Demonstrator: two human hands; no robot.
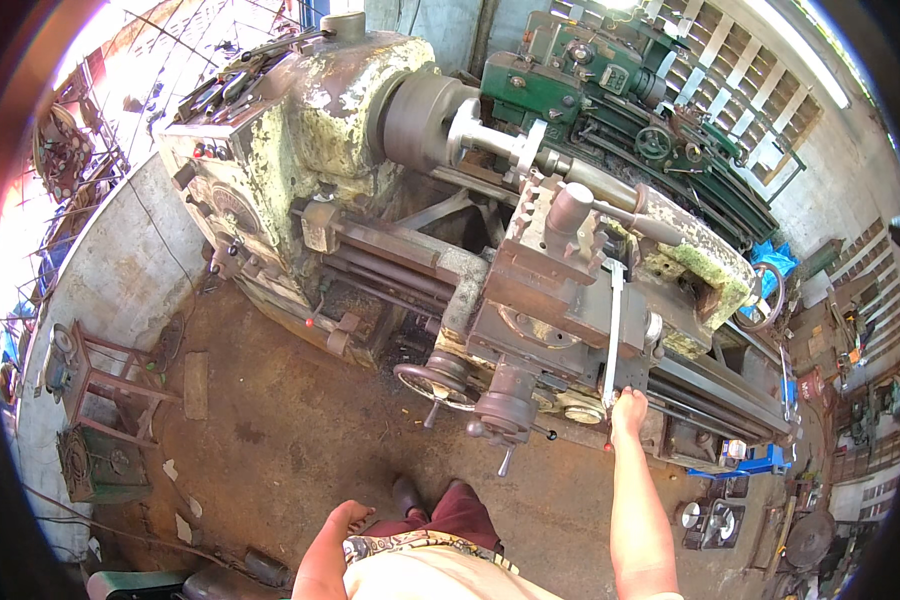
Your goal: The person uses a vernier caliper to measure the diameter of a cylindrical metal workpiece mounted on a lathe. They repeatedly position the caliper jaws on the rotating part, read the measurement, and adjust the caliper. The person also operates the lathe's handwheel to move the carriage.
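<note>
A large metal lathe (360,95) with peeling pale-green paint stands before me. My right hand (627,412) is at the front of its carriage, fingers closed beside the lower end of a long silver wrench (615,325); a red-tipped lever (608,447) shows just below. What the fingers hold is hidden. My left hand (353,515) hangs near my waist, fingers loosely apart and holding nothing. A metal workpiece with two collars (497,141) spans from the chuck (420,120) toward the tailstock (690,245). The tool post (568,215) and carriage handwheel (435,388) lie between my hands and the workpiece.
A second, green lathe (535,85) stands behind. Loose tools (240,80) lie on the headstock. On the left are a metal-framed stand (120,385) and a green box (100,465); a cable (160,540) crosses the floor. Assorted parts (715,520) sit at the right.
</note>
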